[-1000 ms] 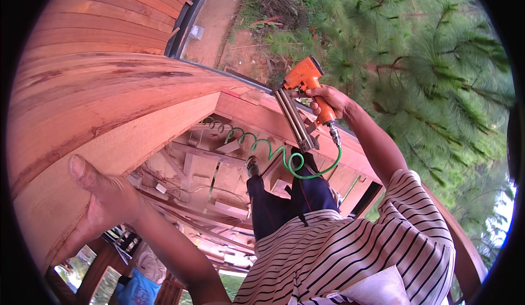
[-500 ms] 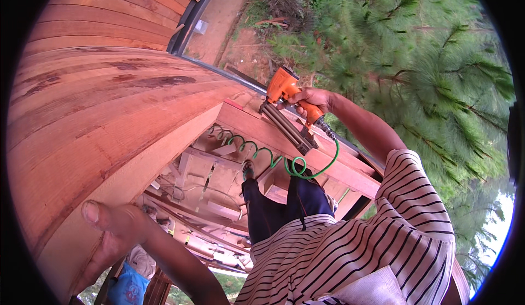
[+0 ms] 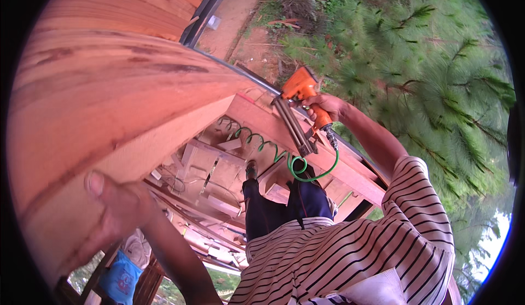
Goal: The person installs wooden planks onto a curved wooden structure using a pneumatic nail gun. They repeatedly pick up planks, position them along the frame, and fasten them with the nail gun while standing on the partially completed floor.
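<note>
My right hand [image 3: 329,107] is closed around the handle of an orange nail gun [image 3: 299,83]. The gun's long dark magazine [image 3: 293,127] slants down over a timber beam [image 3: 350,173], and its nose is close to the end of the planking. A green coiled hose [image 3: 319,179] runs from the handle's base. My left hand [image 3: 123,206] lies along the pale edge face [image 3: 158,154] of the nearest reddish plank [image 3: 93,130]. Its thumb is raised and its fingers are stretched out and slightly blurred. Nothing shows in its grip.
Planks form a wall surface [image 3: 109,9] at upper left, bordered by a dark metal edge [image 3: 205,15]. Below are beams, loose offcuts [image 3: 224,204] and my legs [image 3: 268,204]. A blue bag [image 3: 120,277] hangs at lower left. Pine branches [image 3: 437,86] fill the right side.
In the picture, the nail gun and my right hand sit slightly farther right. My left hand appears a little higher against the plank edge. The whole view has shifted slightly too.
</note>
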`<act>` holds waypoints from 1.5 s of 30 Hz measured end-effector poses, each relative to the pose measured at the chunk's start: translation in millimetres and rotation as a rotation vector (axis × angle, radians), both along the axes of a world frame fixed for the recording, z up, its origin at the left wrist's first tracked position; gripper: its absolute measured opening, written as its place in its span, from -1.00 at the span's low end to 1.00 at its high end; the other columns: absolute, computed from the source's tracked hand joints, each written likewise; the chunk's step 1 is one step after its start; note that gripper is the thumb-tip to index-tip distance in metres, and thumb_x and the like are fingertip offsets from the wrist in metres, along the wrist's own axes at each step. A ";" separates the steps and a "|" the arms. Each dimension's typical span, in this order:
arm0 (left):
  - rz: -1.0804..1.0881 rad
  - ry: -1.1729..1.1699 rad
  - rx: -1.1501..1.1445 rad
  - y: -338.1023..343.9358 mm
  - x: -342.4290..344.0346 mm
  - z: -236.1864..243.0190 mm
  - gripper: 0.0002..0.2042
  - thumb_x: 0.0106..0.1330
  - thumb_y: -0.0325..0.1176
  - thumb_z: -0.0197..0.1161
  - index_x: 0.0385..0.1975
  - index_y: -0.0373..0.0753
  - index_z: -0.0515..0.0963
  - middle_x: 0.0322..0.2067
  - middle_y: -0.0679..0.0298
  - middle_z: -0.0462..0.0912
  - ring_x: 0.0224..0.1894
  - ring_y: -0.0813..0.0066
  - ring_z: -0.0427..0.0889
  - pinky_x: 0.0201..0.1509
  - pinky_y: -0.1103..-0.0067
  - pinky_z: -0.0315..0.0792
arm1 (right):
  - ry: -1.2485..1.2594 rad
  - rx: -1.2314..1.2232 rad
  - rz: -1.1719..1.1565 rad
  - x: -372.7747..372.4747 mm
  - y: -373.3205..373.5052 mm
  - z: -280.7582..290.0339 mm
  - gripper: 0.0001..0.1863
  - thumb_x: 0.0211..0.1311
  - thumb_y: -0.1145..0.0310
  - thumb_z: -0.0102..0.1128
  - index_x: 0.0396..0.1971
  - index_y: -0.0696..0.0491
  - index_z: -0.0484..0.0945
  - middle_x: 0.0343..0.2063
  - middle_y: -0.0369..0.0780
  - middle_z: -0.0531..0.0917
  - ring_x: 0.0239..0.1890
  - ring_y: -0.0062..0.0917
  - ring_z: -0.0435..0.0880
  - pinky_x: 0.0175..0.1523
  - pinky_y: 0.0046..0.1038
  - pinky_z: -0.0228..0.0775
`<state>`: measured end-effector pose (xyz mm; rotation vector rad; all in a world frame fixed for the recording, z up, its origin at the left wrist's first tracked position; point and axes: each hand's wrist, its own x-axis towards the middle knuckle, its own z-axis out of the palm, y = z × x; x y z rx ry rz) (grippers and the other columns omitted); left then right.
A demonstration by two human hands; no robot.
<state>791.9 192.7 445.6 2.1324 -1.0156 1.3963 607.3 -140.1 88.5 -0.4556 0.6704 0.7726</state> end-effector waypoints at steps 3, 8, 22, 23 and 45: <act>-0.044 0.039 0.024 7.7 4.1 2.0 -0.23 0.31 -0.20 0.25 0.29 -0.53 -0.06 0.18 -0.18 0.24 0.25 0.11 0.34 0.30 0.32 0.32 | 0.011 -0.143 -0.270 -19.7 37.5 46.7 -0.61 0.33 0.37 0.10 0.11 0.09 0.33 -0.60 -0.29 0.51 -0.63 -0.63 0.50 -0.48 -0.54 0.51; -0.209 0.131 -0.013 15.2 16.8 -7.8 -0.32 0.39 -0.19 0.17 0.28 -0.54 0.02 0.16 -0.19 0.29 0.24 0.11 0.36 0.30 0.32 0.32 | -0.129 -0.389 -0.519 -99.5 115.2 90.9 -0.63 0.25 0.43 0.12 0.03 0.16 0.33 -0.63 -0.23 0.53 -0.67 -0.59 0.50 -0.52 -0.53 0.42; 0.245 1.750 0.354 503.6 -175.7 -620.8 -0.85 0.25 -0.49 0.06 -0.35 -0.31 0.60 -0.32 0.02 0.67 -0.16 0.04 0.66 -0.03 0.27 0.49 | 0.268 -0.493 -1.006 -265.3 415.6 -41.1 -0.52 0.25 0.36 0.15 0.11 0.10 0.22 -0.59 -0.25 0.51 -0.59 -0.57 0.52 -0.47 -0.52 0.47; 0.343 1.926 0.947 410.7 -193.1 -642.1 -0.84 0.20 -0.52 0.08 -0.32 -0.29 0.61 -0.23 0.00 0.68 -0.05 -0.02 0.63 0.07 0.25 0.48 | 0.348 -0.564 -1.148 -292.3 421.6 -71.8 -0.49 0.25 0.36 0.15 0.16 0.11 0.21 -0.58 -0.26 0.51 -0.58 -0.60 0.51 -0.46 -0.54 0.46; -0.607 1.267 1.545 422.5 -196.7 -749.7 -0.62 0.04 -0.36 0.27 -0.11 -0.29 0.43 -0.22 0.01 0.59 -0.21 -0.10 0.59 -0.05 0.11 0.46 | 0.150 -0.247 -1.481 -324.2 437.5 -107.3 -0.32 0.24 0.45 0.08 0.36 0.03 0.10 0.31 -0.21 0.40 -0.56 -0.73 0.47 -0.45 -0.63 0.49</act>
